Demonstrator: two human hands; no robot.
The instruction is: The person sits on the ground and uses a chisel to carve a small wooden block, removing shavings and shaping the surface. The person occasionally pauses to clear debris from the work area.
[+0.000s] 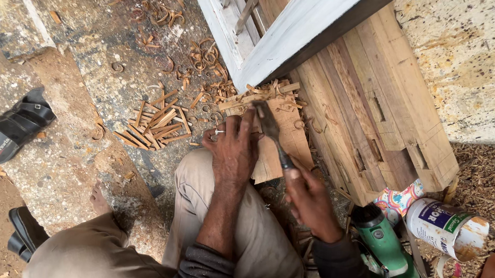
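My left hand (233, 147), with a ring on one finger, presses down on a small wooden piece (285, 136) that rests on my knee, next to a stack of mortised wooden beams (371, 105). My right hand (311, 200) grips the handle of a hammer (270, 129). The hammer's dark head sits just above the wooden piece near my left fingertips. Wood chips and curled shavings (159, 124) lie scattered around the piece and on the concrete to the left.
A white-painted wooden frame (285, 32) leans over the beams. A green power tool (384, 248) and a tipped white can (446, 228) lie at lower right. Black sandals (15, 130) sit on the concrete at left. Sawdust covers the ground at right.
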